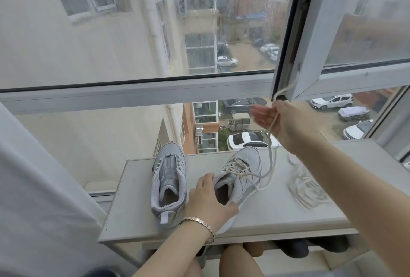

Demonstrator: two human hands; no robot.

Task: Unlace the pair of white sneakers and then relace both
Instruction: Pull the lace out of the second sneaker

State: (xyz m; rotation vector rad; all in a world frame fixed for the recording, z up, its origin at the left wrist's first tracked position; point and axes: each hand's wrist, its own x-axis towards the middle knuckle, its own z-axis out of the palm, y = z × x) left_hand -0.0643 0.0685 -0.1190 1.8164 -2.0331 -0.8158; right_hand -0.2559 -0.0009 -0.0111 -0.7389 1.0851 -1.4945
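Left hand point(210, 201) grips the heel collar of the laced grey-white mesh sneaker point(241, 174) on the white shelf top point(277, 210), I'd guess to pin it down while the raised right hand point(277, 121) pinches the cream cord lace point(269, 154) and pulls it taut, with the laceless grey-white sneaker point(168, 179) parked just beside.

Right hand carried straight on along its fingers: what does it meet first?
Likely the lower window pane, since the right hand, holding the lace, points forward-left; depth is unclear.
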